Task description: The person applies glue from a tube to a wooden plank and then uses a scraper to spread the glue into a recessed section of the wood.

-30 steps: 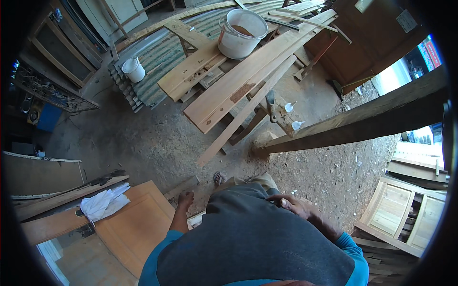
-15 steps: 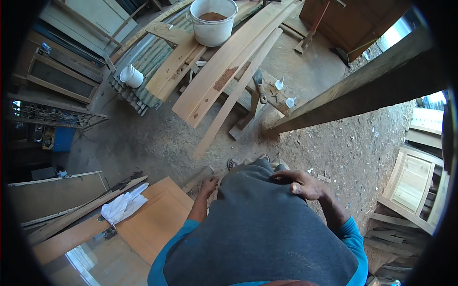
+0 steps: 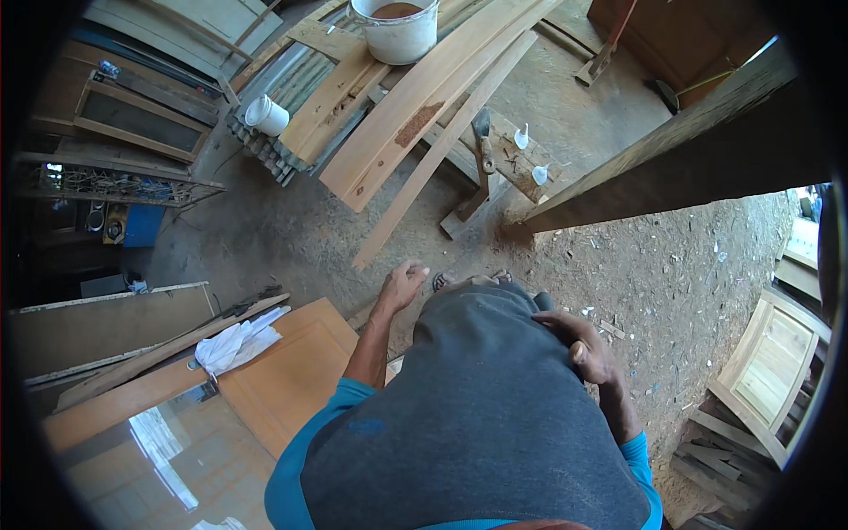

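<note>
My left hand is held out in the air to the left of my body, fingers loosely bent and nothing seen in them. Beyond it, the near end of a narrow wooden strip hangs over the floor. My right hand lies against the front of my dark grey shirt, fingers stretched and thumb apart. Past the strip, wide planks carry a patch of brown sawdust. A trowel-like tool with a dark blade lies on a wooden bench beside two small white nozzle-topped bottles.
A white bucket of brown material and a smaller white pail stand at the back left. An orange-brown door panel with a white cloth lies left of me. A thick post slants in at right. Wood scraps lie lower right.
My left hand has risen forward and slightly right, away from my side. My right hand stays at my shirt. The view has shifted, so the planks and bench sit higher in the picture.
</note>
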### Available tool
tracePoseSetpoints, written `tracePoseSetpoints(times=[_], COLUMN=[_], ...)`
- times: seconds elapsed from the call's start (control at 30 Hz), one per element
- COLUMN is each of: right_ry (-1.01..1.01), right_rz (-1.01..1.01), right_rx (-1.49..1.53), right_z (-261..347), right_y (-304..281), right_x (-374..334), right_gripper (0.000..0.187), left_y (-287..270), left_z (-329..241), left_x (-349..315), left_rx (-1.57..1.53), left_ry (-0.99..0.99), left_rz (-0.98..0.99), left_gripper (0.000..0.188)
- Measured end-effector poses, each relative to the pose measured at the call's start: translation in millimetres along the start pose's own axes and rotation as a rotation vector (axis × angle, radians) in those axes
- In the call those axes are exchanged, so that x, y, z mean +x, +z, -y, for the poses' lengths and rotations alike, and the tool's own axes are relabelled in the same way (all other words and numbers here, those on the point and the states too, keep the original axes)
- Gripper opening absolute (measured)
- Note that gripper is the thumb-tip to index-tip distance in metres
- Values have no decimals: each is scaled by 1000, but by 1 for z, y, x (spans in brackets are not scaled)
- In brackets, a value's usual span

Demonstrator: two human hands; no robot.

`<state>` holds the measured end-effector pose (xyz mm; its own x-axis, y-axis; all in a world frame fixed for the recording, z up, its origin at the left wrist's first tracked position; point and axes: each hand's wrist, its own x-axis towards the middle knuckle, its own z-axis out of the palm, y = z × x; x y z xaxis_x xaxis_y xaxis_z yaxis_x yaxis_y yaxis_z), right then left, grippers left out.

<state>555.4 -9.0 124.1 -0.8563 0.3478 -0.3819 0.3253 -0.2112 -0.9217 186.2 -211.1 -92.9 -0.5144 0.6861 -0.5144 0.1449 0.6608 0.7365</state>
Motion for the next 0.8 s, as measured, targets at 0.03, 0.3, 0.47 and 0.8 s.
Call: tracePoseSetpoints(times=[0.03, 0.3, 0.47, 0.8], right_ry=[22, 18, 108, 276], right_rz=[14, -521, -730, -435], right_rx=[-27, -287, -406, -475], right_z=[7, -6, -24, -20], right_y=[-4, -48, -90, -28], right_x=[-4, -6, -21, 47], right_gripper=[129, 76, 76, 57], left_y=[-2, -32, -48, -62], left_z=[-16, -94, -86, -72], left_x=[-3, -4, 10, 27], left_rx=[6, 285, 520, 487], left_ry=[38, 317, 409, 407], left_rz=[-34, -515, -592, -529], left_gripper=[52, 47, 56, 58])
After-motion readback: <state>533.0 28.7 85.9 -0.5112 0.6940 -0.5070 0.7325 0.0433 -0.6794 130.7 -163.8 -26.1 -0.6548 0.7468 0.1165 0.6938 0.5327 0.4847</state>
